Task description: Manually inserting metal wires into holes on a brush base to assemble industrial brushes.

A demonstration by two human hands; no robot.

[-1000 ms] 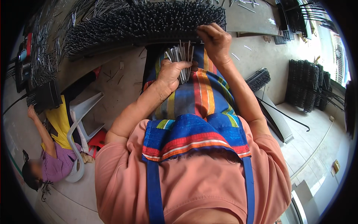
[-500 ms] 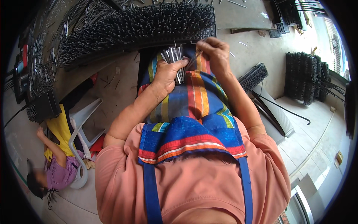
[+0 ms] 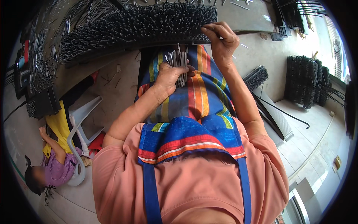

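A bundle of thin grey metal rods (image 3: 180, 59) is gripped in my left hand (image 3: 169, 76), above the striped apron (image 3: 199, 93) over my lap. The rods stand roughly upright, fanning out a little at the top. My right hand (image 3: 225, 40) is at the right end of a long black rack (image 3: 138, 28), which is packed with dark upright rods. Thumb and forefinger are pinched together at the rack's edge. Whatever sits between those fingertips is too small or hidden to make out.
Loose rods (image 3: 35, 59) lie heaped on the surface at far left. A seated person (image 3: 63, 168) is at left beside a pale plastic chair (image 3: 76, 149). To the right are a smaller bristling block (image 3: 256, 77), a thin hooked bar (image 3: 294, 118) and stacked black racks (image 3: 304, 80).
My right hand has moved from beside the bundle, where it held a thin rod, up and right to the rack's end. My left hand keeps the bundle nearly in place.
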